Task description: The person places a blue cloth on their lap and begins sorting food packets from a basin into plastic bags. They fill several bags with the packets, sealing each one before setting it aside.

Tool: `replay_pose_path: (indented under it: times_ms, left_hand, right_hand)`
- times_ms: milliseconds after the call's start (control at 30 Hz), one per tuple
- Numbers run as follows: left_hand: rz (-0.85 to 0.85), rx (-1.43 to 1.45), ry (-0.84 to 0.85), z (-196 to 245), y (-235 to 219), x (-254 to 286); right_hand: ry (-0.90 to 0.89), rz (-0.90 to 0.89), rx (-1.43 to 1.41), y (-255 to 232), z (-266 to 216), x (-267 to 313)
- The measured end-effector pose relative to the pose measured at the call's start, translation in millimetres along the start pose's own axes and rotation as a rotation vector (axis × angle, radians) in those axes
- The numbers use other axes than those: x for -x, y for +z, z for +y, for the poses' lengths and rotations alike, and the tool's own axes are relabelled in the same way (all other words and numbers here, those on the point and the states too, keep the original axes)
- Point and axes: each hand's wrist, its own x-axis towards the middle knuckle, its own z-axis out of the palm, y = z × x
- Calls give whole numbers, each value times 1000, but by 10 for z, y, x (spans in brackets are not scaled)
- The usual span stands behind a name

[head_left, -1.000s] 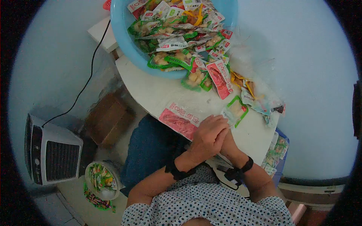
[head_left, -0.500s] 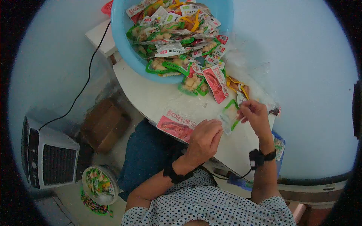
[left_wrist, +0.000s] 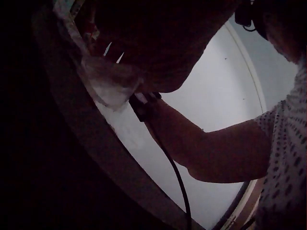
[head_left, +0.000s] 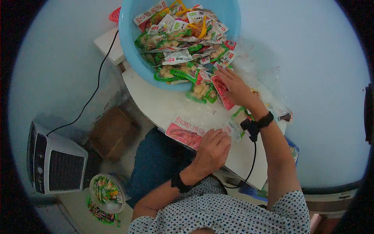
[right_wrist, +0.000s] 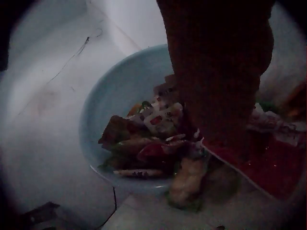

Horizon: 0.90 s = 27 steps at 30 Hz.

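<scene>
My left hand [head_left: 212,150] rests at the near edge of the white table, over the right end of a red-and-clear food packet [head_left: 186,134]. Just beyond its fingertips lies a clear packet with a green border [head_left: 234,126]. In the dark left wrist view, clear plastic [left_wrist: 112,86] shows beside the fingers. My right hand [head_left: 238,89] is stretched out over another red packet [head_left: 222,89] by the basin's front rim, fingers lying across its upper part. The right wrist view shows that red packet [right_wrist: 276,165] partly hidden beneath the hand.
A light-blue basin [head_left: 132,58] full of food packets stands at the back of the table [head_left: 152,101]. Clear plastic bags [head_left: 269,91] lie on the right. On the floor at left are a bucket of packets [head_left: 94,195], a cardboard box [head_left: 113,132] and an air cooler [head_left: 62,163].
My right hand has left my left hand, moved right past the green-bordered packet, then forward onto the red packet by the basin. My left hand stays near the table edge.
</scene>
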Motion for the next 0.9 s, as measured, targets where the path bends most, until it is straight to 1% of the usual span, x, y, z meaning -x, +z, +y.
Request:
replay_pose_path:
  times_ms: [133,233,333,467,533,633,700,767,867,900]
  left_hand:
    - [-1,-10,0,4,-24,0]
    - [4,-5,-1,-3,-33,3]
    - [14,4,1,2,-23,10]
    - [57,17,4,-24,6,0]
    - [92,38,-8,-23,13,-6]
    - [128,84,-40,-4,4,-40]
    - [132,106,-47,-13,13,-42]
    - [148,100,-40,-5,30,-45]
    - [166,97,-48,9,70,-56]
    - [173,88,-49,2,97,-43]
  right_hand:
    - [-24,-79,19,11,25,-94]
    - [64,-60,-46,-62,42,-116]
    - [202,-92,-21,-172,0,-99]
    - [233,-14,-31,-250,252,68]
    - [282,42,-47,-537,156,206]
    - [495,18,-157,-998,-17,504]
    - [589,133,-300,-1097,79,868]
    - [727,311,-564,-1240,-102,1164]
    - [923,435,-833,-1337,-278,1657]
    - [953,460,-978,-1331,-389,1770]
